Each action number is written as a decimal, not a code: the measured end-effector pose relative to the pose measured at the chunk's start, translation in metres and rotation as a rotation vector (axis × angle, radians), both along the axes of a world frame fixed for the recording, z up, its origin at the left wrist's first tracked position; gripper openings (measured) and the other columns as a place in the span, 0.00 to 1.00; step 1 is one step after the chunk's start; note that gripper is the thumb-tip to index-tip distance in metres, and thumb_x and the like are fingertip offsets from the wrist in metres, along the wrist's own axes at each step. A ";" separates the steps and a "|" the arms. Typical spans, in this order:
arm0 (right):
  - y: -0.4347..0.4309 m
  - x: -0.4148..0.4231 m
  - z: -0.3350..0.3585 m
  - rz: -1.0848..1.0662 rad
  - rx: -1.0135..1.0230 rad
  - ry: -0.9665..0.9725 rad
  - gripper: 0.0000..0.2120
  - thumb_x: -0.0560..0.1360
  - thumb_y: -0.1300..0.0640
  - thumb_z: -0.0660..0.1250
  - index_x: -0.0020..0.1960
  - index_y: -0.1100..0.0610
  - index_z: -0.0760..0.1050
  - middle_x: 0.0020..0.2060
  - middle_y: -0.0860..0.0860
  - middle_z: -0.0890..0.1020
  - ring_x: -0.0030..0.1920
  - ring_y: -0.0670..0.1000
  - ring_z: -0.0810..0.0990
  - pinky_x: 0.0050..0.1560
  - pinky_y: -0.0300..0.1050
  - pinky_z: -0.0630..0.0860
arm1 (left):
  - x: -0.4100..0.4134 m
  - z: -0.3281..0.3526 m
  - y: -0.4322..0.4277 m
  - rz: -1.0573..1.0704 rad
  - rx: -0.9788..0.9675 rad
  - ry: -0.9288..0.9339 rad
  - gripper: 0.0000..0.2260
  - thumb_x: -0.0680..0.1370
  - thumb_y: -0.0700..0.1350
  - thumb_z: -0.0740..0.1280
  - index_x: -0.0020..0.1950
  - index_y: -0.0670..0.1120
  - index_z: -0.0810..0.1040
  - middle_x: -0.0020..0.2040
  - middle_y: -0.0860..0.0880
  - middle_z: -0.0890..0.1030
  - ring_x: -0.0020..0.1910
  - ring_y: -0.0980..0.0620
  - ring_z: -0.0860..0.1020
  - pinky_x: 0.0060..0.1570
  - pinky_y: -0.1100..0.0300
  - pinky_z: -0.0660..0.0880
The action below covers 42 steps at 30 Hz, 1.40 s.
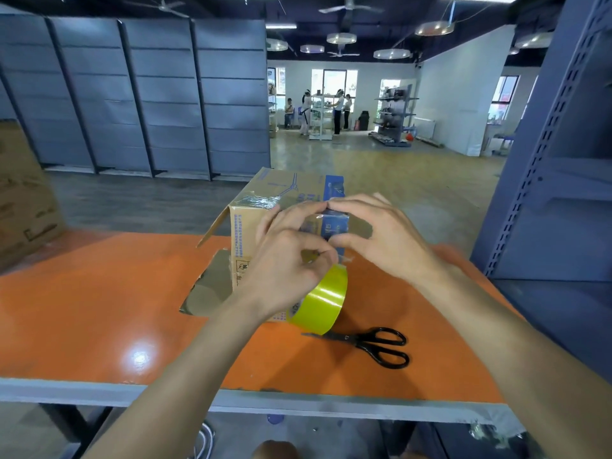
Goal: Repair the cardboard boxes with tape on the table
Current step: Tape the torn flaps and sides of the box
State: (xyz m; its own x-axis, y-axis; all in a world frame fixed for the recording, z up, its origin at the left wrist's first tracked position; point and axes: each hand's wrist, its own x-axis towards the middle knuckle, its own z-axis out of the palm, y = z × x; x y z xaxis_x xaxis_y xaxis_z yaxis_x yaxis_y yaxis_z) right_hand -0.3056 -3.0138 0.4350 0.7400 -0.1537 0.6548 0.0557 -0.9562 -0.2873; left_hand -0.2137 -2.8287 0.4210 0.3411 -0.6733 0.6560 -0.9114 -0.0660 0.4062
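- The cardboard box [243,226] stands on the orange tabletop [116,293], at about 12 o'clock from the person. One flap sticks out at 9 o'clock and another lies flat on the tabletop.
- The left hand [284,260] has its fingers curled around the top of the roll of tape [326,299]. The roll hangs at 5 o'clock from that hand, low against the near face of the box.
- The right hand [381,240] pinches the strip of tape [323,216] between index finger and thumb, at the near top edge of the box. Its other fingers are loosely bent.
- The step in hand looks like laying a fresh strip over that edge. To do it well, I would keep the strip taut between the two hands so the film does not wrinkle or fold onto itself.
- Press the free end down firmly first, then draw the roll along the seam and smooth behind it with a thumb.
- The scissors [374,344] lie at 4 o'clock from the roll, near enough for the cut. The right hand should reach for them only once the end has stuck.
- The box is light and may slide, so press downward, not sideways.
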 end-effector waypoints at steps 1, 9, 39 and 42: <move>0.001 0.001 0.002 -0.011 0.020 -0.025 0.20 0.75 0.45 0.72 0.65 0.51 0.80 0.58 0.39 0.79 0.58 0.41 0.72 0.62 0.42 0.70 | 0.001 0.003 0.001 0.005 0.009 0.010 0.08 0.75 0.52 0.67 0.44 0.59 0.87 0.72 0.58 0.72 0.75 0.60 0.65 0.77 0.60 0.40; 0.023 0.021 -0.006 -0.200 -0.083 -0.181 0.20 0.74 0.36 0.66 0.50 0.54 0.76 0.47 0.43 0.76 0.51 0.46 0.66 0.42 0.43 0.65 | 0.008 0.003 0.008 -0.033 0.019 0.051 0.07 0.74 0.54 0.68 0.45 0.60 0.87 0.73 0.59 0.71 0.78 0.62 0.60 0.78 0.56 0.38; 0.012 0.002 -0.014 -0.037 0.057 -0.200 0.14 0.82 0.54 0.66 0.66 0.50 0.81 0.62 0.39 0.81 0.67 0.42 0.72 0.68 0.32 0.65 | 0.010 -0.012 0.011 -0.076 0.011 -0.011 0.06 0.75 0.52 0.69 0.42 0.61 0.85 0.81 0.56 0.61 0.82 0.59 0.48 0.79 0.49 0.38; 0.016 0.005 -0.014 -0.071 -0.054 -0.246 0.12 0.82 0.55 0.65 0.63 0.52 0.82 0.59 0.43 0.84 0.64 0.46 0.76 0.65 0.32 0.68 | 0.016 -0.010 0.020 -0.025 0.063 -0.006 0.07 0.75 0.53 0.67 0.43 0.59 0.86 0.82 0.56 0.58 0.81 0.61 0.47 0.79 0.45 0.36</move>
State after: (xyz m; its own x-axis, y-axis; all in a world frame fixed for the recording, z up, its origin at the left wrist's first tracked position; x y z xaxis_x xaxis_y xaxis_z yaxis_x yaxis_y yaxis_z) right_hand -0.3008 -2.9983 0.4207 0.5463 -0.1595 0.8223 0.0492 -0.9739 -0.2215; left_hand -0.1978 -2.8084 0.4110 0.3196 -0.7217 0.6140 -0.9155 -0.0681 0.3965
